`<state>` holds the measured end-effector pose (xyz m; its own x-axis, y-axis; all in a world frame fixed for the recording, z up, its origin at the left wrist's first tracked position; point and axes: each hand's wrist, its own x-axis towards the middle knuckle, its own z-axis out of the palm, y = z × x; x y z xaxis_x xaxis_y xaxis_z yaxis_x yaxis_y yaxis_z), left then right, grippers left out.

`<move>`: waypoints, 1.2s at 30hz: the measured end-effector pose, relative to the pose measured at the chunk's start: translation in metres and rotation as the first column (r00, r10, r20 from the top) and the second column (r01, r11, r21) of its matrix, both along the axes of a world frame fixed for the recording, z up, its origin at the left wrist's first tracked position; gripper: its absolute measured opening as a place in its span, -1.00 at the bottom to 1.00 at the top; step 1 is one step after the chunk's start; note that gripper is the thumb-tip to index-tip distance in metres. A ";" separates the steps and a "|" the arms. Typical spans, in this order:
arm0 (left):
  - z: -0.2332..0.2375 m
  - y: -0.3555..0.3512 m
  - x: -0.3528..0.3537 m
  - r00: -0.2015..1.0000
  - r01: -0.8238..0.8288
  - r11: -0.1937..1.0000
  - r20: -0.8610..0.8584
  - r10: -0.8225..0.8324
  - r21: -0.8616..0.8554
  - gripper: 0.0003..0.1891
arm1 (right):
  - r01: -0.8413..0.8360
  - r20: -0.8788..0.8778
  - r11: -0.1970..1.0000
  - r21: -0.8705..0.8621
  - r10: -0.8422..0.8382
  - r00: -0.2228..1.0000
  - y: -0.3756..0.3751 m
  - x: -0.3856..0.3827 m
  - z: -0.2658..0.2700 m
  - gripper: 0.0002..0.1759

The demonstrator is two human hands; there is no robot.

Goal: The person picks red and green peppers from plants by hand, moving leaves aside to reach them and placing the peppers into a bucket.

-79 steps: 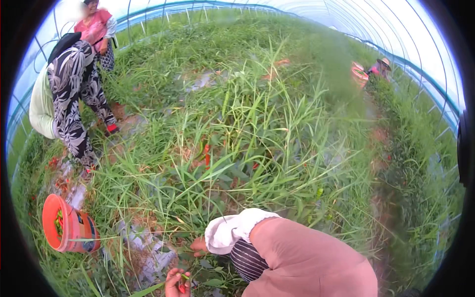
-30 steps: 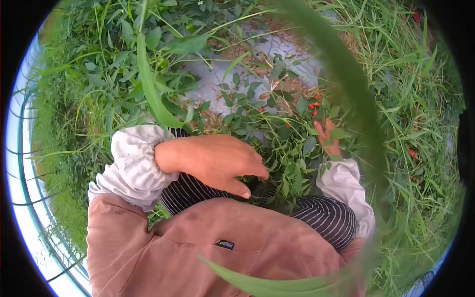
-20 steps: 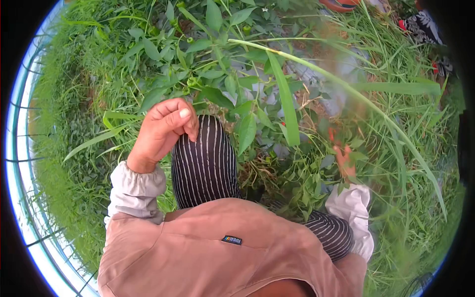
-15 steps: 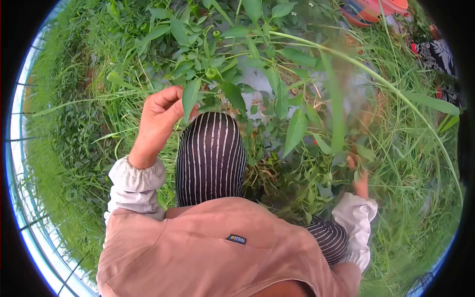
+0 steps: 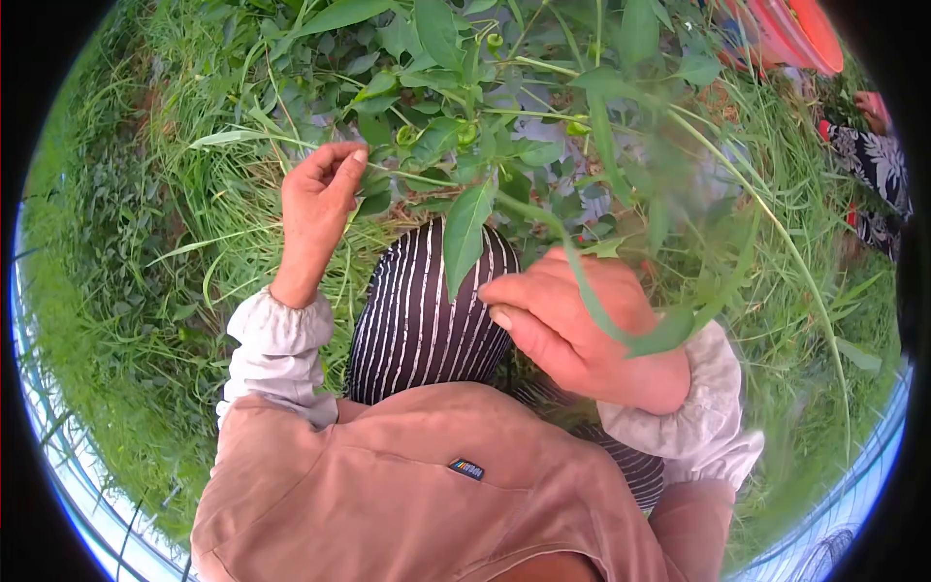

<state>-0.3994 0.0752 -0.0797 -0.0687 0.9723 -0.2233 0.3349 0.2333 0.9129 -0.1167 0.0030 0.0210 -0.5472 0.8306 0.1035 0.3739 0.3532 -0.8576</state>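
My left hand [image 5: 322, 199] is closed in a pinch on a thin green stem [image 5: 412, 177] at the left side of the leafy plant. Over my striped knee [image 5: 432, 301], my right hand [image 5: 587, 330] has its thumb and fingers close together; whatever lies between them is too small to make out. A large drooping leaf [image 5: 468, 228] hangs just left of my right fingertips. Small green peppers [image 5: 405, 135] grow among the leaves above my hands. A blurred blade of grass crosses in front of my right hand.
Tall grass [image 5: 233, 184] grows on the left and right. At the top right is a red-orange tub [image 5: 790, 34]. Another person's patterned clothing [image 5: 868, 160] and part of a hand show at the right edge. A long bent stalk [image 5: 776, 228] arches over the right side.
My right hand has come up from the low foliage at the right to above my knee. My left hand has shifted slightly up and left. The view has shifted a little.
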 end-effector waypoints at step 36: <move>-0.126 0.059 0.015 0.956 0.230 0.973 0.196 -0.218 -0.036 -0.54 | 0.642 0.089 0.470 0.606 -0.841 0.533 0.044 0.063 -0.073 -0.78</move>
<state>-0.3843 0.1340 -0.2056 0.1984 0.9430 -0.2672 0.2068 0.2262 0.9519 -0.0541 0.0475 -0.0520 0.1843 0.8236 0.5363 0.8989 0.0794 -0.4309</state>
